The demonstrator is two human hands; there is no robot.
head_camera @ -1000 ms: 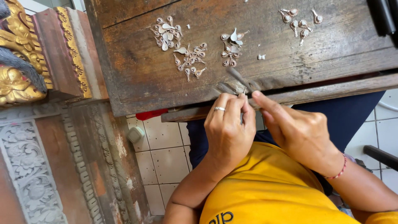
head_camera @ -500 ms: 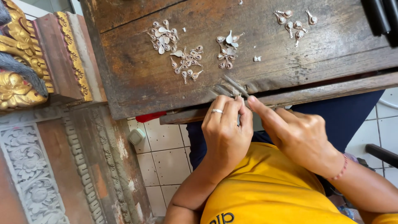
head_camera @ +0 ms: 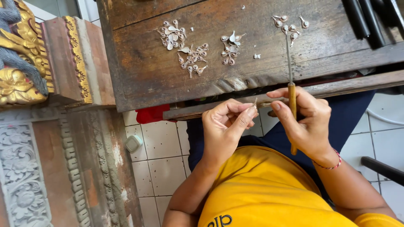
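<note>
Now lifting away from the bench (head_camera: 168, 80) edge: left hand (head_camera: 225, 126) pinching a tiny silver piece (head_camera: 255, 102), right hand (head_camera: 305, 122) newly gripping a wooden-handled file (head_camera: 291, 96), silver ornaments (head_camera: 191, 56) lying farther off.

Silver pieces (head_camera: 191, 56) are glinting pale against the workbench (head_camera: 143, 63), which is showing dark, scuffed brown wood. The tool's handle (head_camera: 292, 113) is glowing honey-brown under a grey metal shaft. The shirt (head_camera: 261, 193) is blazing bright yellow with dark lettering, over navy blue trousers (head_camera: 349, 113). A red-and-white bracelet (head_camera: 330, 163) is circling the wrist. The carved pillar (head_camera: 25, 54) is shining gold with terracotta red, grey scrollwork running below. Floor tiles (head_camera: 164, 159) are showing off-white with dark grout; a red cloth (head_camera: 152, 114) is peeking out.
</note>
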